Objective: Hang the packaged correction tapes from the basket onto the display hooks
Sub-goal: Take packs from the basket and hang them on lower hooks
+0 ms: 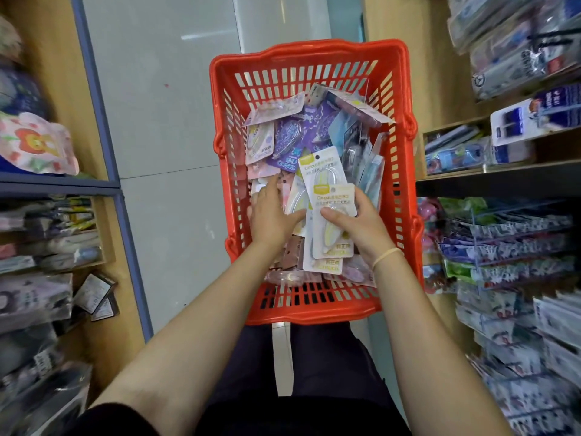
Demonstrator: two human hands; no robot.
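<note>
A red plastic basket (399, 171) stands on the floor in front of me, filled with several packaged correction tapes (289, 136) in purple, pink, blue and yellow. My right hand (358, 221) grips a small stack of yellow-topped correction tape packs (330, 209) over the basket's middle, thumb across the front pack. My left hand (270, 212) reaches into the left side of the pile, fingers spread on the pink and white packs there. Display hooks (490, 234) with hanging packs fill the rack at the right.
Wooden shelving with blue edging (103, 121) lines the left, loaded with pouches and packets. Shelves at the upper right (503, 171) hold more packaged stationery. A grey tiled aisle (163, 121) runs ahead past the basket. My knees are just behind the basket's near rim.
</note>
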